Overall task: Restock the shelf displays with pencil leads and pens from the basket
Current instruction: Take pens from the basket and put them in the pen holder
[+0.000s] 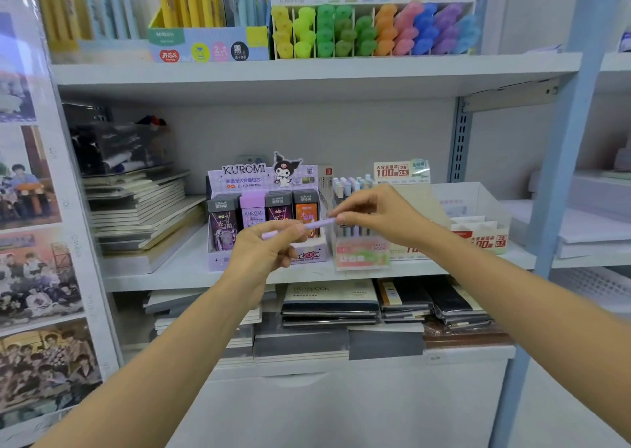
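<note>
A light purple pen (316, 225) lies level in the air in front of the middle shelf. My left hand (264, 247) grips its left end and my right hand (374, 217) pinches its right end. Behind the pen stands the purple Kuromi pencil-lead display (264, 177) with several lead cases in it. To its right is a clear pen display (360, 254) holding several upright pastel pens. Farther right sit lead boxes with red 100 labels (483, 237). No basket is in view.
The middle shelf (177, 270) carries stacked notebooks (136, 212) at the left and a white cardboard tray (478, 195) at the right. Highlighters (372, 29) and pencils fill the shelf above. Notebook stacks (329, 302) lie below. A blue upright post (566, 140) stands at the right.
</note>
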Demonstrator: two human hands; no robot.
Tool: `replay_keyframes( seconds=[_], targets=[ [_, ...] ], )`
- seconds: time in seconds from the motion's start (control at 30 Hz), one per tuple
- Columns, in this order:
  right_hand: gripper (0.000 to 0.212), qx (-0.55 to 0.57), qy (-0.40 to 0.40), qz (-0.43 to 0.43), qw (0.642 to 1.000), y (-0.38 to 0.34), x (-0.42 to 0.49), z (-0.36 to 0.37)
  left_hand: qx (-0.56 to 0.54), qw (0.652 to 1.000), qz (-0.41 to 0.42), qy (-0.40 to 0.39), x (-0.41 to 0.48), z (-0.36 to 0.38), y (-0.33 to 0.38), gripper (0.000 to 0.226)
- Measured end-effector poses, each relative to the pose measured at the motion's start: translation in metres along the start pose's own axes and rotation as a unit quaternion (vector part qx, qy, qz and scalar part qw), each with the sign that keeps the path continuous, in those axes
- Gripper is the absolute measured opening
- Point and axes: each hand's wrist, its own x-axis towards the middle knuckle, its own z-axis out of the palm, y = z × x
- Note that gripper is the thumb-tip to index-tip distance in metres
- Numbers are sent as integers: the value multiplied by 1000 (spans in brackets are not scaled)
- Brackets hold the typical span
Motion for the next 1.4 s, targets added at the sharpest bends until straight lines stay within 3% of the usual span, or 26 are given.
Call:
replay_keyframes(
  seconds=[0.17,0.33,0.53,1.0,1.07,1.17,1.27,1.4],
  targets=[
    [16,115,-37,40,992,2,-18,11,-74,997,12,-15,-11,10,8,12],
    [14,157,-120,48,979,0,-32,16,-48,998,43,-13,-21,19,10,14],
    [25,153,37,10,987,-25,-18,3,40,996,78,-16,-23,28,12,15],
    [20,169,22,18,985,-21,-6,-23,133,980,148,-1,-3,61,4,22],
    [17,173,46,18,984,-18,-3,-32,228,954,196,-1,2,61,-2,28],
    [13,194,128,15,973,-15,4,-52,400,872,282,-17,10,52,-12,41],
    [13,198,202,20,959,-6,12,-66,518,796,309,-52,15,42,-24,56],
    [12,135,187,48,972,14,16,-52,578,744,330,-68,16,36,-35,58]
  ],
)
